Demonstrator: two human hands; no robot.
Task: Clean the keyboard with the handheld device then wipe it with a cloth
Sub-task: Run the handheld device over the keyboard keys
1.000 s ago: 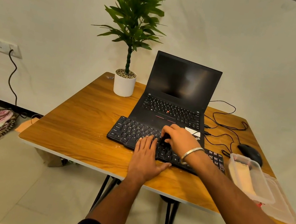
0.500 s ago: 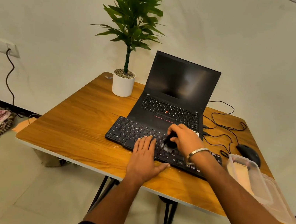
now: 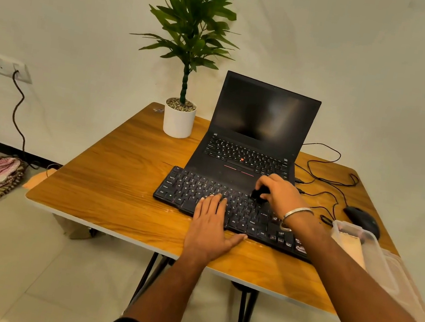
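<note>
A black external keyboard [image 3: 195, 191] lies on the wooden table [image 3: 120, 174] in front of an open black laptop [image 3: 255, 128]. My right hand [image 3: 278, 193] is shut on a small black handheld device [image 3: 257, 193], whose tip touches the keys near the keyboard's far edge, right of centre. My left hand [image 3: 208, 230] lies flat with its fingers on the keyboard's near edge and its palm on the table. A folded pale cloth [image 3: 351, 246] lies in a clear plastic container [image 3: 374, 258] at the right.
A potted plant [image 3: 179, 119] stands at the table's far left. A black mouse [image 3: 362, 219] and thin cables [image 3: 326, 176] lie right of the laptop. A clear lid [image 3: 407, 292] rests by the container. On the floor left lies a checked cloth [image 3: 0, 172].
My right hand has carried the device from the keyboard's middle toward its far right side. My left hand has stayed in place on the near edge.
</note>
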